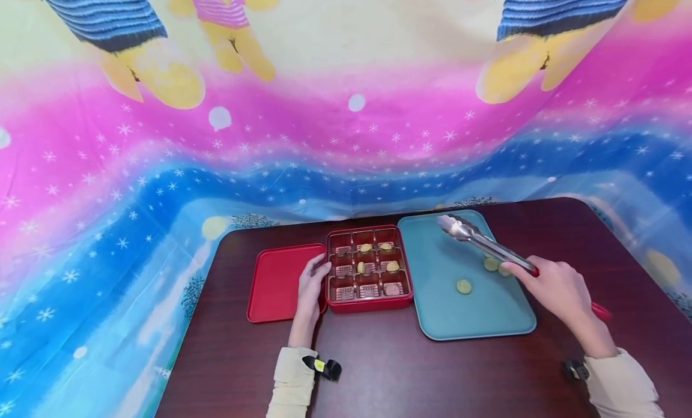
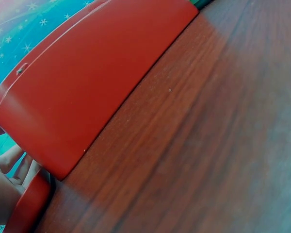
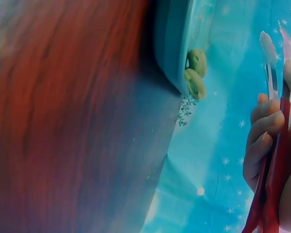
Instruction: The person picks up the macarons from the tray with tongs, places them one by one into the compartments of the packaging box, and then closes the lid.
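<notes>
Red-handled metal tongs (image 1: 496,248), gripped by the curled right hand (image 1: 559,290), cross above the right edge of the teal rectangular tray (image 1: 438,310); the left hand (image 1: 310,284), fingers extended, touches the red nine-compartment box (image 1: 370,308) at left.

behind the dark table (image 1: 373,370) hangs a pink-and-blue cloth (image 1: 303,99) printed with snowflakes (image 1: 124,130) and striped clothes (image 1: 116,15).

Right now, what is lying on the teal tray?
On the teal tray, one pale round piece lies alone; two more, partly covered, sit near its right edge. Anything behind the tongs and right hand is hidden.
</notes>
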The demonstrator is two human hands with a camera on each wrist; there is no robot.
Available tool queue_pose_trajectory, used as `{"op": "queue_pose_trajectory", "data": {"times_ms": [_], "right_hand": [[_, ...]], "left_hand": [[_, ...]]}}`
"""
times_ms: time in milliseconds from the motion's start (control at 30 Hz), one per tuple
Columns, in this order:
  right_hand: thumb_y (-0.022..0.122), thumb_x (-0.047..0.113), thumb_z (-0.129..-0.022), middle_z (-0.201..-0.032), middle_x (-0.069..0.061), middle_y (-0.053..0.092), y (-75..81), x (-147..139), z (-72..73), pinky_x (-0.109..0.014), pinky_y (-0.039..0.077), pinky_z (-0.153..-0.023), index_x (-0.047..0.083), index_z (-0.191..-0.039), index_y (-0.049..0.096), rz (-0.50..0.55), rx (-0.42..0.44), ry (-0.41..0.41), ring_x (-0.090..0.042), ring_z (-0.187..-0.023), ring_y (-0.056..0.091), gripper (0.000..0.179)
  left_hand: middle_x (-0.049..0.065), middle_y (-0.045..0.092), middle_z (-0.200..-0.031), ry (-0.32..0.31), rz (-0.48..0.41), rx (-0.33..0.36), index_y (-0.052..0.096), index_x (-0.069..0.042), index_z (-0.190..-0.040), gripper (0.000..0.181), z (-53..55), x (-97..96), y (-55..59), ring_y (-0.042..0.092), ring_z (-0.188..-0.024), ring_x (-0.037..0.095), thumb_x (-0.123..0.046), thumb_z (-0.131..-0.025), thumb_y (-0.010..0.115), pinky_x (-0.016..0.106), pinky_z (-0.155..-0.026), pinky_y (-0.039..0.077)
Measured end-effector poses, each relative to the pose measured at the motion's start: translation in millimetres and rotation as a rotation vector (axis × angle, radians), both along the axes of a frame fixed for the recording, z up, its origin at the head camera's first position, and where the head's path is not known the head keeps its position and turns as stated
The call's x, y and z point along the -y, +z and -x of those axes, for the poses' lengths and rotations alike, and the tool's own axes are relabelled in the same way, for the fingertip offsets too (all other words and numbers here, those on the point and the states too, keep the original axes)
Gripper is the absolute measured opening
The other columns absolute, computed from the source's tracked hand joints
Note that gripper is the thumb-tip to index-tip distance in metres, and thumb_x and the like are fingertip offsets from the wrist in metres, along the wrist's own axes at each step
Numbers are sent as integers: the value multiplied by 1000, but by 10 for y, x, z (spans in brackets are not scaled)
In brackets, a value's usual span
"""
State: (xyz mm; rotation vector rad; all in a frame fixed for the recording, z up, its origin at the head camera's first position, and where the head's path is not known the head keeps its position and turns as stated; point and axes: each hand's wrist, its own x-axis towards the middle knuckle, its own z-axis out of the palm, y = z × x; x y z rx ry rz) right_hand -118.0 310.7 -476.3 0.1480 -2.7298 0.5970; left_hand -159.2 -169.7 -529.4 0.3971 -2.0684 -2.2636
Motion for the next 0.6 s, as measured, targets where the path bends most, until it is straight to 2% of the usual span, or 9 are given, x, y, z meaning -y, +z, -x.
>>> {"op": "queue_pose_trajectory", "data": {"times_ms": [133, 300, 467, 600], "right_hand": [[80, 45, -89, -55, 5, 27, -8, -45, -23, -32, 24, -43, 17, -63, 40, -8, -12, -19, -15, -47, 27, 55], [80, 42, -89, -54, 4, 27, -36, -104, -59, -32, 24, -42, 16, -63, 39, -17, -12, -26, -16, -46, 26, 55], [80, 46, -89, -55, 3, 29, -59, -178, -92, -33, 25, -42, 16, -65, 43, -16, 33, -37, -17, -47, 28, 53], [80, 51, -87, -55, 3, 32, -54, -251, -117, -34, 27, -44, 15, -68, 48, -33, 71, -41, -17, -49, 31, 51]], "left_hand": [[15, 59, -136, 6, -7, -22, 56, -2, -146, 49, -14, -4, -15, 56, -119, 23, -22, -102, 66, 33, -99, 47], [18, 58, -137, -3, -5, 1, 55, 0, -146, 48, 0, 11, 0, 57, -119, 25, -19, -103, 65, 39, -103, 46], [20, 58, -137, -19, 0, 6, 52, 4, -147, 49, -4, 26, 0, 60, -116, 24, -15, -103, 63, 40, -103, 47], [17, 59, -138, -9, -8, -3, 54, 0, -147, 50, -10, 9, -12, 60, -115, 21, -20, -103, 65, 37, -101, 48]]}}
